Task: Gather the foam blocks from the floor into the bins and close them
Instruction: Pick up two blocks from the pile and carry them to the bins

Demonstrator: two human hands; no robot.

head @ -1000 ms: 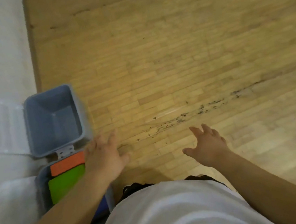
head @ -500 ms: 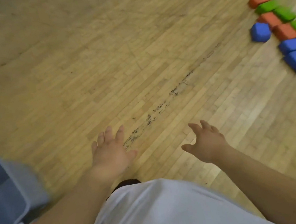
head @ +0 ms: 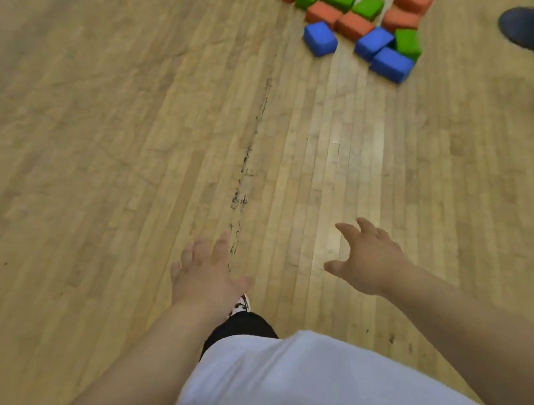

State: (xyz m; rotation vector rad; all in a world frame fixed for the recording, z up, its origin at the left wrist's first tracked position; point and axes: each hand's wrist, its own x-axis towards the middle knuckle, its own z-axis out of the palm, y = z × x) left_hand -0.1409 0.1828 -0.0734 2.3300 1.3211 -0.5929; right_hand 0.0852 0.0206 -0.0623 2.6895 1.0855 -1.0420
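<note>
Scuffed wooden floor (head: 79, 161), cluster of foam blocks (head: 355, 25), dark round base (head: 525, 26) nearby.

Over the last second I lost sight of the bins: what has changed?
The view swung right: the bins left the frame, and the foam blocks came into view ahead on the right, near a dark round base. The left hand and right hand stayed open, empty, held out in front.

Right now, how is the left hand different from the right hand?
The left hand has its fingers fairly straight and close together; the right hand has them spread and bent, thumb stuck out. The left hand is by the dark scuff line; the right hand is beside a shiny floor patch. Both hold nothing and are far from the foam blocks.
</note>
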